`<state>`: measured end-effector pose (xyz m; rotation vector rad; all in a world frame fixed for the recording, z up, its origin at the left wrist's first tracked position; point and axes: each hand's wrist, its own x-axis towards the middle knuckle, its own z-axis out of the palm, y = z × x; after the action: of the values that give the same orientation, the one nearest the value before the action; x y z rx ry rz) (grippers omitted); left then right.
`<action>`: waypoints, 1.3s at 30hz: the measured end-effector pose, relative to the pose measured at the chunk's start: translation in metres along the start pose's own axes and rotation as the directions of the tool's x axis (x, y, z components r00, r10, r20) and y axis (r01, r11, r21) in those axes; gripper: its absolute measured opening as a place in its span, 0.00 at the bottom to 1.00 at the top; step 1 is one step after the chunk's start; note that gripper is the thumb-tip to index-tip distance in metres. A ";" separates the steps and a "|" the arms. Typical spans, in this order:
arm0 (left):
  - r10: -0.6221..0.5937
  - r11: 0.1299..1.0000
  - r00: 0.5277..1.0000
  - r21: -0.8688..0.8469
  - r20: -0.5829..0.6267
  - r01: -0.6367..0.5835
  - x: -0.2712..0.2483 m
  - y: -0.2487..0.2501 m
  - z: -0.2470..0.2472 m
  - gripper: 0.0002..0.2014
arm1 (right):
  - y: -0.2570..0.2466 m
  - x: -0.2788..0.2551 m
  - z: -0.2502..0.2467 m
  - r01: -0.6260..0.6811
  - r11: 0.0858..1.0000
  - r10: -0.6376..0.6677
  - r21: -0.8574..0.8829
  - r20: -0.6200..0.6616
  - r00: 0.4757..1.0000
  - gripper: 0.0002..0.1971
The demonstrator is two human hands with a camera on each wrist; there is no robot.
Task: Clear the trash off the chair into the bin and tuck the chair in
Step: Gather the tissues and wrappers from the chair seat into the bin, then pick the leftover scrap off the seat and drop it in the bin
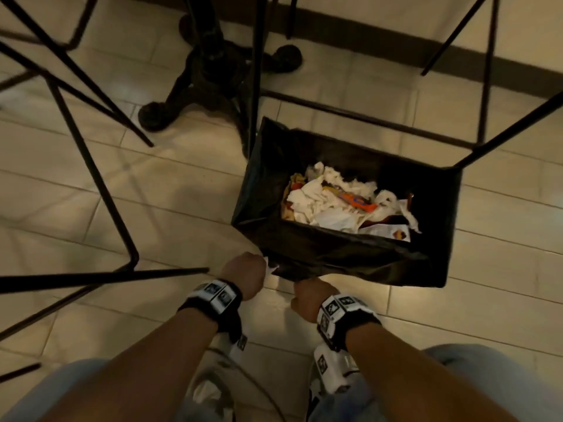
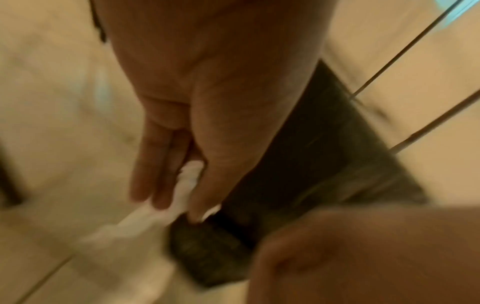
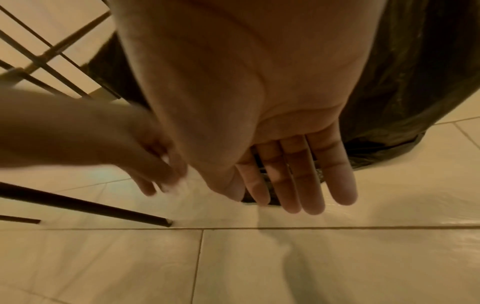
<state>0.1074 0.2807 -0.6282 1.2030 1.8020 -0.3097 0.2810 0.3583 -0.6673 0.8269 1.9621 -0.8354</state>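
Note:
The bin (image 1: 341, 257), lined with a black bag, stands on the floor and holds crumpled white tissues and an orange wrapper (image 1: 356, 202). My left hand (image 1: 246, 271) is low beside the bin's near left corner. It pinches a white tissue (image 2: 188, 181) between thumb and fingers (image 2: 153, 181). My right hand (image 3: 298, 195) hangs just in front of the bin liner (image 3: 405, 86) with straight fingers, holding nothing. Black metal chair legs (image 1: 100, 190) stand to the left. The chair's seat is out of view.
A black table pedestal base (image 1: 213, 71) sits on the pale tiled floor behind the bin. More thin black legs (image 1: 487, 71) frame the bin on the right. One leg tip (image 3: 166, 223) touches the floor near my hands. A wall with a dark skirting (image 1: 396, 41) runs behind.

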 end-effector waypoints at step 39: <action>-0.573 0.390 0.814 -0.906 -0.100 0.164 -0.638 -0.028 -0.094 0.15 | -0.367 -0.479 -0.276 0.551 0.824 -0.498 0.132 -0.292 0.816 0.12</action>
<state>0.0977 -0.0556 -0.0777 0.0579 2.1353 0.6492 0.0839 0.2559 -0.0420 0.5126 2.4063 -1.3403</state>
